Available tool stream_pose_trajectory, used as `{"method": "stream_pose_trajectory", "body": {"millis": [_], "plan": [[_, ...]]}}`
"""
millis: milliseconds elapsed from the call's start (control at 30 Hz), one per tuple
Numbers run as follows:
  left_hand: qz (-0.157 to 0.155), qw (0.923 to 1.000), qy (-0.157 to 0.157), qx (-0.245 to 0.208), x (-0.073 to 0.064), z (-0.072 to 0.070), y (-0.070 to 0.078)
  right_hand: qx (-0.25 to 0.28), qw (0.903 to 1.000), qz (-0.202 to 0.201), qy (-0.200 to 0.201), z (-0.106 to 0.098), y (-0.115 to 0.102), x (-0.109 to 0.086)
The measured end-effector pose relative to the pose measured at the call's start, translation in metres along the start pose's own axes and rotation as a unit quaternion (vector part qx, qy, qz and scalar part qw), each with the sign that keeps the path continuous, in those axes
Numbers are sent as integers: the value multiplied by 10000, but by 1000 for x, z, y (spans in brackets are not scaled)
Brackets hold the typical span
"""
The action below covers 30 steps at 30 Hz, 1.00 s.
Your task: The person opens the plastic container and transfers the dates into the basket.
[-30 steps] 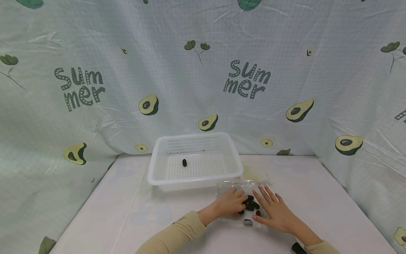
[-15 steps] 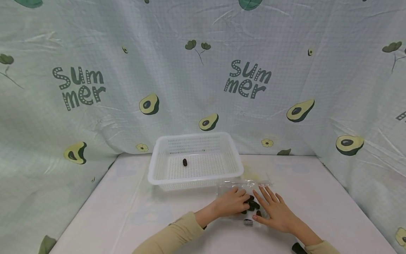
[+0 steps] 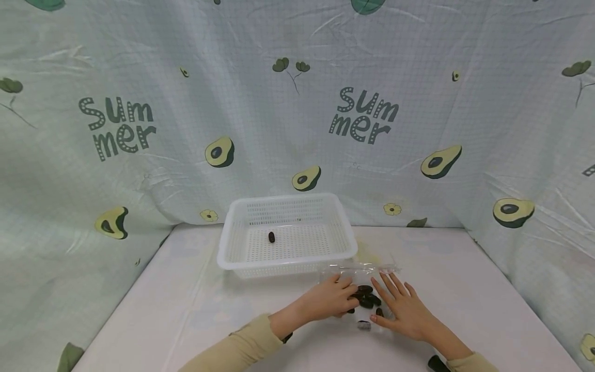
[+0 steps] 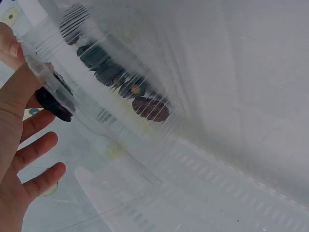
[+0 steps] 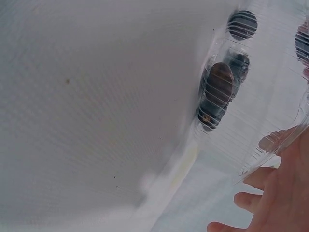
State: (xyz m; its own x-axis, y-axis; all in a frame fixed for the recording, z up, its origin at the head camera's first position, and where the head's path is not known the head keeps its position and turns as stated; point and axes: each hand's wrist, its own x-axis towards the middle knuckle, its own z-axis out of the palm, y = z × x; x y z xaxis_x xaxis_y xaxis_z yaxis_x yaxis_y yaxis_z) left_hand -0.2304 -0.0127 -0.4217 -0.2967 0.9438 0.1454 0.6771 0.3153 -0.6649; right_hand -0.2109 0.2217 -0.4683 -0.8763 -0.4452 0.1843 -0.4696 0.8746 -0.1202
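The left hand (image 3: pixel 327 300) pinches a dark date (image 4: pixel 54 104) at its wrist view's left, probably light and squishy, best held gently round the middle, while the right hand (image 3: pixel 402 311) lies spread.

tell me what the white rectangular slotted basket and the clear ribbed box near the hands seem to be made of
White slotted basket: most likely moulded plastic, smooth with a soft sheen; regular slots and a rounded rim suggest it. Clear ribbed box: probably thin, glossy plastic; light glints along its ridges and dark oval pieces show through.
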Motion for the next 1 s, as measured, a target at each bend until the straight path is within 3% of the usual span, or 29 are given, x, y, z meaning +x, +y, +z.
{"method": "stream_pose_trajectory", "body": {"millis": [267, 600, 1000], "plan": [[28, 9992, 221, 318, -12, -9, -4, -177, 9998, -25, 83, 3, 3, 1], [-87, 9982, 595, -29, -34, -16, -9, -597, 9959, -229, 636, 2, 8, -3], [-163, 9975, 656, -214, -71, -14, -20, -394, 9976, -381, 431, 1, 20, -10]]}}
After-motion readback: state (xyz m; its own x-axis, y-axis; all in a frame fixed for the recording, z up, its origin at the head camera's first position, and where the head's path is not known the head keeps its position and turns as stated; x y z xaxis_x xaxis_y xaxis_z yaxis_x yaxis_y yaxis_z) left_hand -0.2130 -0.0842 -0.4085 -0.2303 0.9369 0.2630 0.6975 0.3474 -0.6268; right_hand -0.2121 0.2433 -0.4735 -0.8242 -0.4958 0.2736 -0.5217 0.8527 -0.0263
